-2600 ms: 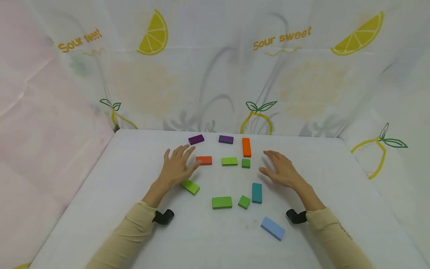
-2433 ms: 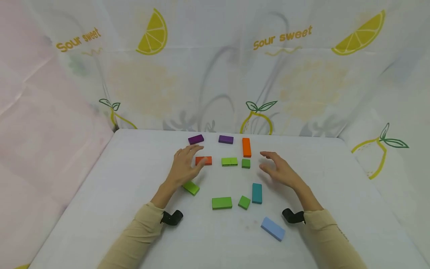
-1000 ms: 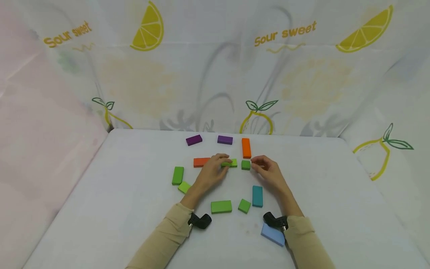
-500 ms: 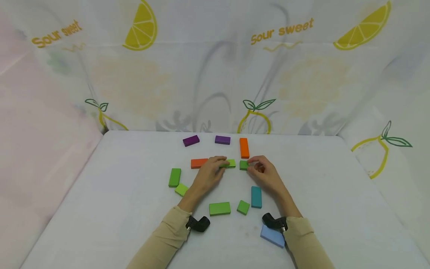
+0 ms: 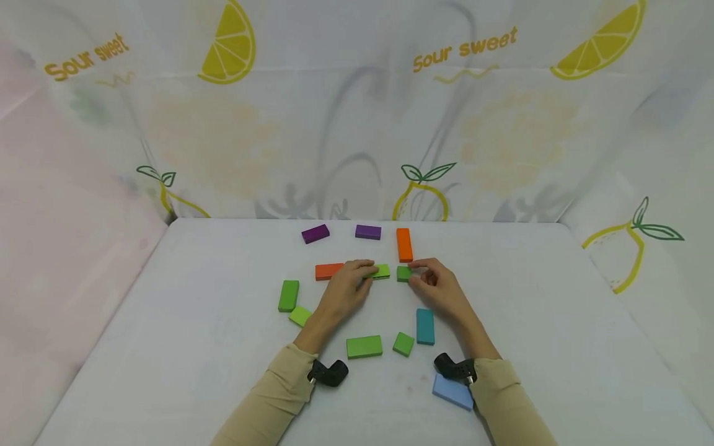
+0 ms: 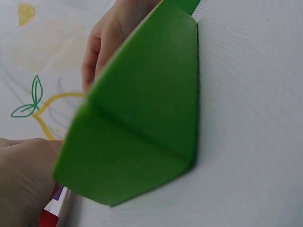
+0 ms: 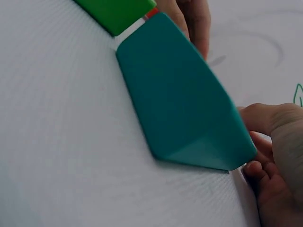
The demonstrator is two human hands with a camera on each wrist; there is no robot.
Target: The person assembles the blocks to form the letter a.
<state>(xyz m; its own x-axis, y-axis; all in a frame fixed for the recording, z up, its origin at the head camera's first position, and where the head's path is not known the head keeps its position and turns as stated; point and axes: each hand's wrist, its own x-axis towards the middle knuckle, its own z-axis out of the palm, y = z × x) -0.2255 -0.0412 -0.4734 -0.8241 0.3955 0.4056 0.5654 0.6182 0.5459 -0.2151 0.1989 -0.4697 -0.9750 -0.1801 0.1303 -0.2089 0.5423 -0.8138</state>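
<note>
In the head view my left hand [image 5: 344, 291] pinches a lime-green block [image 5: 382, 271], its left part hidden under the fingers. My right hand [image 5: 440, 288] pinches the small green block [image 5: 403, 274] by its right side, thumb and index finger round it. A narrow gap separates these two blocks. Directly behind the small block lies an orange block [image 5: 404, 245]; a red-orange block [image 5: 328, 272] is partly behind my left hand. Close in the left wrist view stands a green block [image 6: 142, 94], and in the right wrist view a teal block [image 7: 175, 94], both hiding parts of the hands.
Two purple blocks [image 5: 315, 233] lie at the back edge of the white table [image 5: 519, 297]. Green blocks [image 5: 288, 296] are at the left and front. A light-blue block [image 5: 452, 391] lies beside my right wrist camera. Lemon-print cloth [image 5: 323, 124] hangs behind.
Both hands have come inward from the sides to the middle row of blocks. My right hand has closed on the small green block. Within the last half second the hands have barely moved.
</note>
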